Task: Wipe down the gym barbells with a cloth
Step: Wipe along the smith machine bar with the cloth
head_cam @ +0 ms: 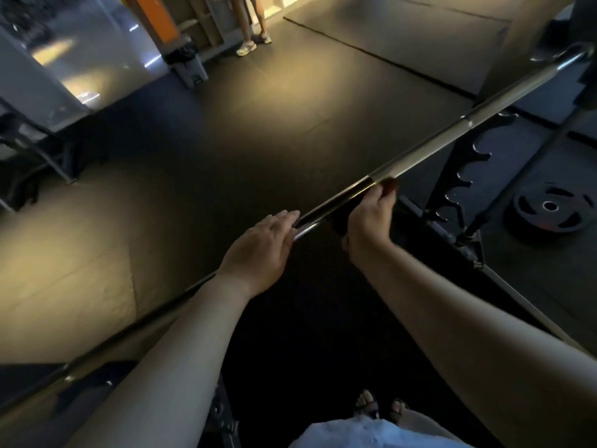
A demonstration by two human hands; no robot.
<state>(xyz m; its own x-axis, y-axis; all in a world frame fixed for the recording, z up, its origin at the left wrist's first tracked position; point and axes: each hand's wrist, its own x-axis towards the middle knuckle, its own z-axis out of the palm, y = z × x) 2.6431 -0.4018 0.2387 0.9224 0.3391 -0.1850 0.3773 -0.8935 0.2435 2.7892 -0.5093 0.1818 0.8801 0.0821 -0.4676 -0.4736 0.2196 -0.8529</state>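
- The barbell (452,132) runs on a long diagonal, from the lower left corner of the frame, under both hands, up to the upper right edge. Any wiping stroke has to follow that axis.
- The right hand (371,218) sits just right of centre, fingers curled round the shaft, with a dark cloth (389,186) bunched between palm and steel. The dim light hides how far the cloth wraps.
- The left hand (266,244) lies just below and left of it, fingers nearly straight and laid over the bar, gripping nothing — it looks to be steadying.
- Toward the upper right the shaft shows bare, and the right hand is the nearer one for that stretch.
- The tight side is the right — the notched rack (465,176) and a weight plate (549,206) lie there, while the floor mat (226,124) spreads to the left.
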